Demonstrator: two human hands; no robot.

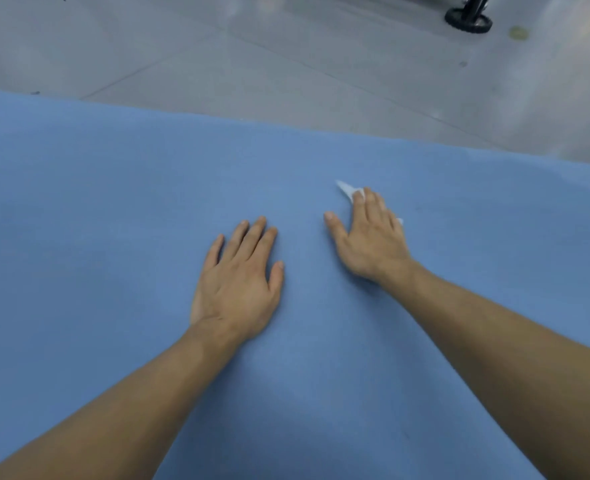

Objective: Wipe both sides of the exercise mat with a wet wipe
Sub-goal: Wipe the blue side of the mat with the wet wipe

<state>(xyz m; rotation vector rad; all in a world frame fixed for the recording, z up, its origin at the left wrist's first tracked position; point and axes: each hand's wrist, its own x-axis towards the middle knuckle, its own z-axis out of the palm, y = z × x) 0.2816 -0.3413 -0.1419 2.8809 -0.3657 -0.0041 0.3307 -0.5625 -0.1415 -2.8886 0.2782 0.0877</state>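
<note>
1. Your left hand [238,285] lies flat, fingers straight, on the blue exercise mat [113,220].
2. Your right hand [373,237] presses the white wet wipe [347,190] under flat fingers.
3. Beyond the mat: grey floor [286,64] and a black wheeled stand [468,17].

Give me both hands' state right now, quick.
Left hand: open, flat on the mat, holding nothing.
Right hand: open, pressing the wet wipe onto the mat.

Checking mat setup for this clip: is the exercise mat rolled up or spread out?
Spread out. The exercise mat lies flat on the floor, with no roll or fold in view.
</note>
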